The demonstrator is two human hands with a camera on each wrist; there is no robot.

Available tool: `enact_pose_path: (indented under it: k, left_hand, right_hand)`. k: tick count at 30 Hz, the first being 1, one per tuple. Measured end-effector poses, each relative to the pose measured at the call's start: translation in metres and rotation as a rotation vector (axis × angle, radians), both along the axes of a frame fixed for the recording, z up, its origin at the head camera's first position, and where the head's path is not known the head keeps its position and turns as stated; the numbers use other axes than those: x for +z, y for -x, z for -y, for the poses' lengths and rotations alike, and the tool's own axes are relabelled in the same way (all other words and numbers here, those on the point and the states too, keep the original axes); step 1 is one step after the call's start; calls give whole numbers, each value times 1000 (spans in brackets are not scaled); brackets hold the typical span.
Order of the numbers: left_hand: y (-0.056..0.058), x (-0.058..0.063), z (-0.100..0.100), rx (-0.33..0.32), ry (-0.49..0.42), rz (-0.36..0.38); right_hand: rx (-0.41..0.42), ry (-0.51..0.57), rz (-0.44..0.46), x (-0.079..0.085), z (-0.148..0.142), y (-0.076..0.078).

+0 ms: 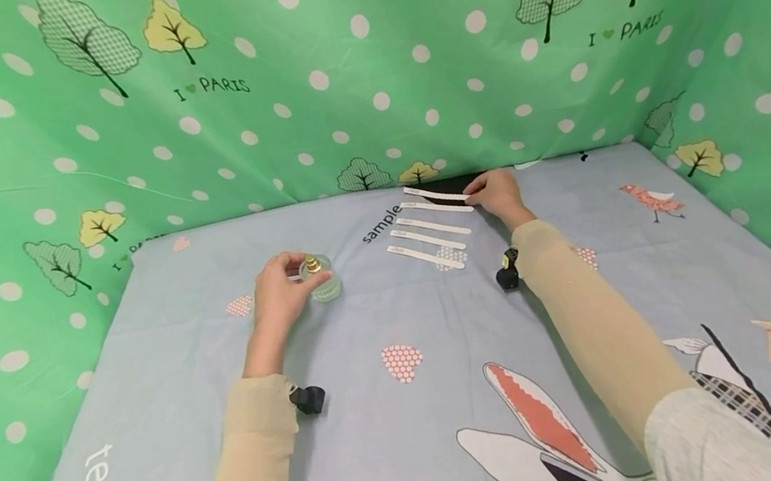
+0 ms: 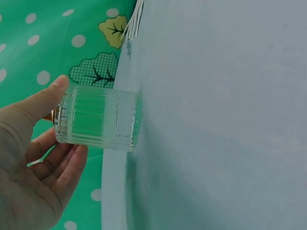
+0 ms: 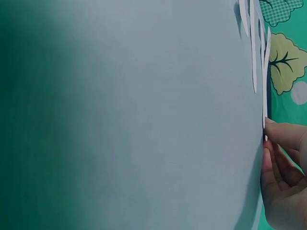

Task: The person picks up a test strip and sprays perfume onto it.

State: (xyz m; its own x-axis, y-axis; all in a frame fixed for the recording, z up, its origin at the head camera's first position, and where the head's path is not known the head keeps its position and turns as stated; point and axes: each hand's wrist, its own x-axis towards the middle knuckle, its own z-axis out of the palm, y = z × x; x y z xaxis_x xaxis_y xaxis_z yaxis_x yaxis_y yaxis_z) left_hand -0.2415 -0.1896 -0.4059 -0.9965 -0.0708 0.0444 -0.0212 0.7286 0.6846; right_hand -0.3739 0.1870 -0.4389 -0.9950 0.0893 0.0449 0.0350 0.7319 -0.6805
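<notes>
My left hand [image 1: 276,295] grips the upper part of a ribbed clear glass perfume bottle [image 1: 328,289] with a gold spray top [image 1: 312,263]. In the left wrist view, thumb and fingers curl round the top end of the bottle [image 2: 96,117], and its base is right at the cloth; green shows through the glass. At the table's far side, my right hand [image 1: 500,197] pinches the right end of the farthest white paper test strip [image 1: 433,195]. Several more paper strips [image 1: 426,257] lie roughly parallel in front of it, with small print at their left ends.
A grey-blue printed cloth [image 1: 358,447] covers the table. A black patch [image 1: 456,184] shows behind the farthest strip at the back edge. Green dotted curtains [image 1: 356,52] stand along the back and both sides. Black straps with cameras [image 1: 308,400] are on both wrists.
</notes>
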Motion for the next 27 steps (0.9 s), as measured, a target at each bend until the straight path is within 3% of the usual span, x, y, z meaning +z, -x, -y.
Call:
enact_pose_path:
  k: [12,27]
  left_hand:
    - [-3,1,-1,-19,3,5]
    - [-3,-11,2,-70,-90,13]
  right_hand:
    - [-5,-3,-5,2,0,1]
    - [17,-24,-44,6,-3,1]
